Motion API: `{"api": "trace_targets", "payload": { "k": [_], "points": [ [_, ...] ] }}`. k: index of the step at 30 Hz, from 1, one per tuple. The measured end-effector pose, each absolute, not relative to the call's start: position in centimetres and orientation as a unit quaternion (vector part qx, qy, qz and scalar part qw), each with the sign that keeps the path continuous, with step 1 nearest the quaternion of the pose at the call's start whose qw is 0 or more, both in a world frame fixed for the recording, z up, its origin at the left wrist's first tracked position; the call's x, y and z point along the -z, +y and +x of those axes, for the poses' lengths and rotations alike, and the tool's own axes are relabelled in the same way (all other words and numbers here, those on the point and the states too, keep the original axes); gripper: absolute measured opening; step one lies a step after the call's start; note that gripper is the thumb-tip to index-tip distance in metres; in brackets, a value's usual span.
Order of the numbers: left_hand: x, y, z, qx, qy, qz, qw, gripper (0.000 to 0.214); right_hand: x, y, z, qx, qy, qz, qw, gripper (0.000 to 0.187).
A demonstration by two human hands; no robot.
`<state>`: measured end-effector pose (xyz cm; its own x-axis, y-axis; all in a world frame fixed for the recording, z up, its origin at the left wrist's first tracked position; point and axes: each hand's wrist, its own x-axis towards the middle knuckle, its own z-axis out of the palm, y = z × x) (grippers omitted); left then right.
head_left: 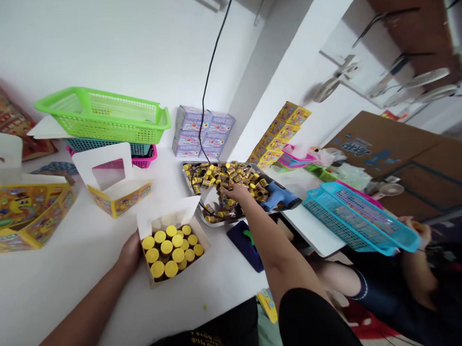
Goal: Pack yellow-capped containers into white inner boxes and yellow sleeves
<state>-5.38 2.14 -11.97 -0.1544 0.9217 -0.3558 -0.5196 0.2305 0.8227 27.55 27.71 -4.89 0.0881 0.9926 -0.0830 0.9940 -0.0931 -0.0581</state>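
Note:
My left hand grips the left side of an open white cardboard box, its fingertips hidden behind the wall. Inside the box stand several jars with round yellow lids. My right hand reaches down into a metal tray heaped with small yellow-capped jars. Its fingers curl in among them, and what they hold I cannot make out. A blue power tool lies over the tray's right side. A black cable hangs down across the tray.
Open yellow printed boxes stand at left, near a green basket on stacked baskets. Purple boxes and yellow boxes line the wall. A dark blue pouch lies before the tray. At right, a person's hand is beside blue baskets.

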Motion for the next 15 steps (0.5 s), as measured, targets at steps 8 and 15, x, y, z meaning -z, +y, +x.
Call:
{"api": "trace_targets", "payload": {
  "k": [8,15],
  "points": [
    [12.5,2.2,-5.3,-0.558,0.47,0.27,0.628,0.042,8.0,29.1,26.3,0.049,0.648,0.759,0.035,0.053],
    [13.5,2.7,-5.8,-0.568,0.47,0.306,0.602,0.039,9.1,28.5,25.9,0.058,0.647,0.759,0.048,0.053]
  ]
}}
